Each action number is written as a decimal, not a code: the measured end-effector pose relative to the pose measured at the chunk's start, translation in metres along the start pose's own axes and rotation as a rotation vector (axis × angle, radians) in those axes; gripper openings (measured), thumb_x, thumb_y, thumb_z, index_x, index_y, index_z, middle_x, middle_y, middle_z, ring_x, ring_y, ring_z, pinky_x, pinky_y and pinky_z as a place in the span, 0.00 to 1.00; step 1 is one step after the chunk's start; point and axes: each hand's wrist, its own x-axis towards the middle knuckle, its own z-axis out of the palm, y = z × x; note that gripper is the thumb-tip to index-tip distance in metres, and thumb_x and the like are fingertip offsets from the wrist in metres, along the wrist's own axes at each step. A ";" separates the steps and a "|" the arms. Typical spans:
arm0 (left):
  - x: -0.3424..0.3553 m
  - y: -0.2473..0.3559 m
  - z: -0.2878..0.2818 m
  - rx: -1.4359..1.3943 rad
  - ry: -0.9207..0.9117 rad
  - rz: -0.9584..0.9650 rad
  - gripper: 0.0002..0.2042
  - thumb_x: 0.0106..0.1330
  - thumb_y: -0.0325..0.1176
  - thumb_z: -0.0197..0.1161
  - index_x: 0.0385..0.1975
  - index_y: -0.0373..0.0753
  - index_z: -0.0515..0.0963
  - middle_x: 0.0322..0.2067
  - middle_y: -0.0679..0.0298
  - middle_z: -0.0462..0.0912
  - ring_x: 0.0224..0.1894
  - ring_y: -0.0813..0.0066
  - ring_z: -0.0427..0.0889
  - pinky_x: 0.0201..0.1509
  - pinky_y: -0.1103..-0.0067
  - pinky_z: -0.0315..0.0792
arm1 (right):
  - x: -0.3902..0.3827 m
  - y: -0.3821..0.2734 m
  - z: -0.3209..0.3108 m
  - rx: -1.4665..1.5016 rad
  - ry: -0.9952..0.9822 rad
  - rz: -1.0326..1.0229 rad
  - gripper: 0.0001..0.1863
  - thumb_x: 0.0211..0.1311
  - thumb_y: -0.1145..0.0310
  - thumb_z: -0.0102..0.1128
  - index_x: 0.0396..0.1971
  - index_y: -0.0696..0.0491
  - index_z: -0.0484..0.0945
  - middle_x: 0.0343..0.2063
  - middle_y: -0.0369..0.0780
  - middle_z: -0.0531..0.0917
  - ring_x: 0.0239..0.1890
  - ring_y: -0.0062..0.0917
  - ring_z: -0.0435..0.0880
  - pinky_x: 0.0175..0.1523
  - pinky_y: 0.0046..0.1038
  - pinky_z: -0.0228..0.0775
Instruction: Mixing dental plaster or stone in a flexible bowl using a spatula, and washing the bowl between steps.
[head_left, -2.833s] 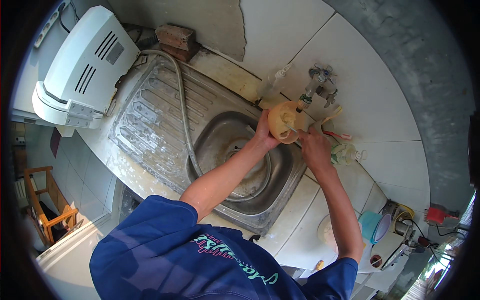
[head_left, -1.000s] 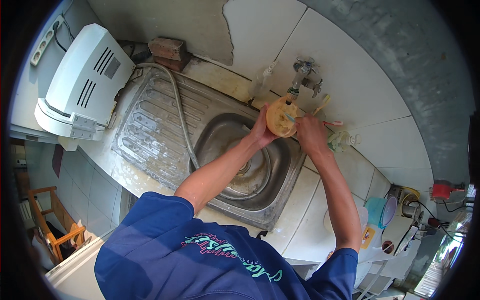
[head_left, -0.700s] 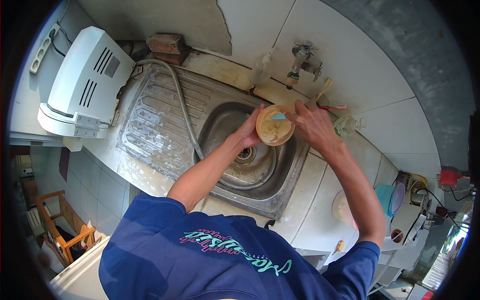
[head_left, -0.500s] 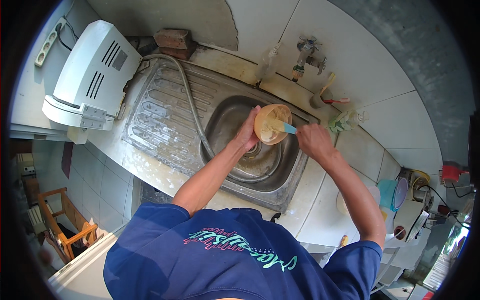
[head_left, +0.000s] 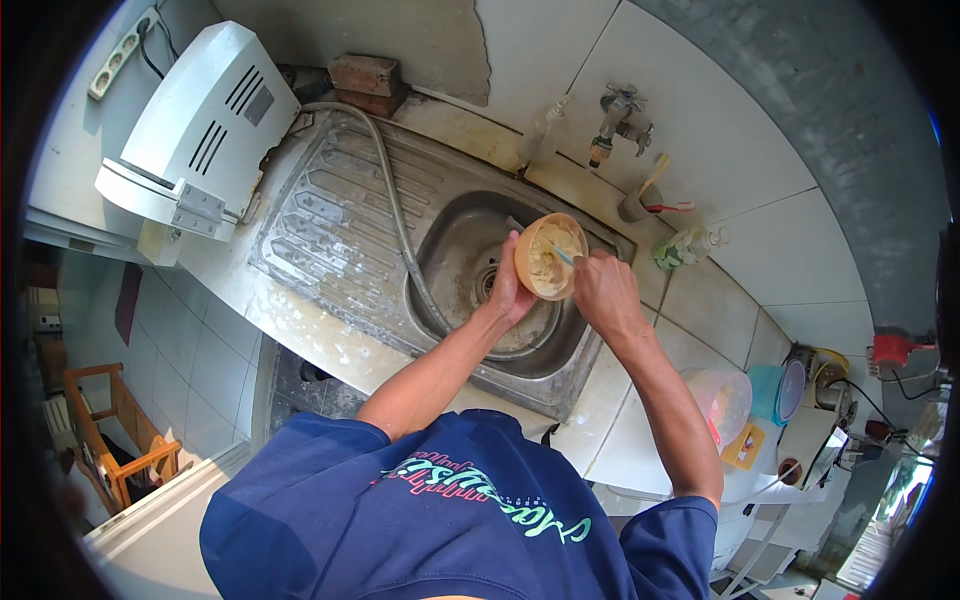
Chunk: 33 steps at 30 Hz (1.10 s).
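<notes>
My left hand [head_left: 505, 280] grips an orange bowl [head_left: 524, 260] with a pale, pasty substance [head_left: 560, 240] inside, tilted over the steel sink basin [head_left: 450, 235]. My right hand [head_left: 603, 290] is closed on a light blue utensil [head_left: 560, 253], its far end down in the bowl. A grey hose [head_left: 403, 240] crosses the drainboard [head_left: 340, 230] and curls into the basin. Above the bowl, the wall tap [head_left: 620, 120] has nothing under its spout but the back ledge. A cup [head_left: 633, 206] with toothbrushes and a pump bottle [head_left: 672, 250] stand beside the sink.
A white appliance [head_left: 210, 100] sits at the left, bricks [head_left: 362, 85] behind the drainboard. Tubs [head_left: 770, 395], a yellow item [head_left: 745, 448] and cables crowd the counter at right. A clear bottle [head_left: 545, 130] stands by the tap. A wooden chair [head_left: 120, 430] is at lower left.
Both hands have brought the bowl down from beneath the tap spout to over the basin. The blue utensil has shifted within the bowl; both hands keep their grip.
</notes>
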 end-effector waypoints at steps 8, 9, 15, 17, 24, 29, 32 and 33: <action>-0.005 0.017 0.003 0.041 -0.088 -0.049 0.32 0.70 0.61 0.39 0.62 0.41 0.65 0.59 0.58 0.71 0.61 0.64 0.70 0.65 0.67 0.65 | 0.007 -0.002 -0.019 -0.147 -0.055 -0.108 0.07 0.47 0.77 0.53 0.20 0.62 0.80 0.25 0.53 0.81 0.30 0.47 0.83 0.36 0.42 0.77; -0.005 0.015 0.004 0.035 -0.079 -0.038 0.32 0.70 0.61 0.39 0.62 0.41 0.65 0.58 0.58 0.72 0.60 0.65 0.72 0.64 0.67 0.67 | 0.012 -0.004 -0.017 -0.158 -0.033 -0.138 0.07 0.47 0.76 0.54 0.20 0.62 0.81 0.26 0.53 0.81 0.30 0.47 0.83 0.35 0.43 0.77; -0.012 0.037 0.001 0.002 -0.096 -0.212 0.32 0.70 0.61 0.39 0.62 0.41 0.65 0.59 0.57 0.71 0.60 0.62 0.72 0.64 0.65 0.67 | -0.006 -0.006 -0.029 -0.226 -0.177 -0.393 0.07 0.50 0.73 0.55 0.25 0.57 0.81 0.30 0.49 0.79 0.29 0.41 0.83 0.32 0.38 0.76; -0.017 0.043 0.003 0.048 -0.069 -0.321 0.32 0.70 0.60 0.39 0.62 0.41 0.64 0.60 0.56 0.70 0.61 0.60 0.71 0.64 0.64 0.66 | -0.004 -0.008 -0.040 -0.384 -0.157 -0.579 0.07 0.53 0.71 0.56 0.30 0.52 0.82 0.33 0.42 0.76 0.31 0.32 0.81 0.31 0.33 0.74; -0.025 0.038 -0.016 0.126 -0.109 -0.517 0.27 0.70 0.55 0.48 0.59 0.40 0.68 0.57 0.55 0.73 0.57 0.64 0.75 0.63 0.67 0.70 | 0.017 0.010 -0.029 -0.352 -0.042 -0.301 0.13 0.59 0.68 0.53 0.19 0.57 0.80 0.29 0.47 0.80 0.28 0.38 0.83 0.32 0.36 0.75; -0.025 0.032 -0.015 0.278 -0.113 -0.139 0.28 0.67 0.56 0.54 0.58 0.39 0.67 0.52 0.61 0.76 0.54 0.68 0.76 0.60 0.71 0.70 | -0.050 -0.006 0.009 -0.055 -0.208 -0.031 0.12 0.57 0.68 0.54 0.22 0.60 0.81 0.23 0.51 0.81 0.27 0.47 0.82 0.35 0.42 0.75; -0.023 0.015 -0.017 0.245 -0.020 0.085 0.28 0.67 0.57 0.52 0.55 0.38 0.69 0.49 0.61 0.76 0.52 0.71 0.76 0.58 0.72 0.70 | -0.040 -0.040 0.002 0.229 -0.231 0.072 0.12 0.57 0.69 0.54 0.23 0.63 0.81 0.22 0.53 0.81 0.27 0.51 0.81 0.36 0.44 0.75; -0.025 0.012 -0.016 0.148 -0.032 0.056 0.29 0.68 0.58 0.50 0.56 0.38 0.69 0.50 0.61 0.76 0.53 0.70 0.75 0.58 0.71 0.70 | -0.036 -0.046 -0.006 0.384 -0.207 0.099 0.12 0.56 0.70 0.54 0.23 0.64 0.80 0.23 0.54 0.80 0.28 0.52 0.81 0.37 0.46 0.74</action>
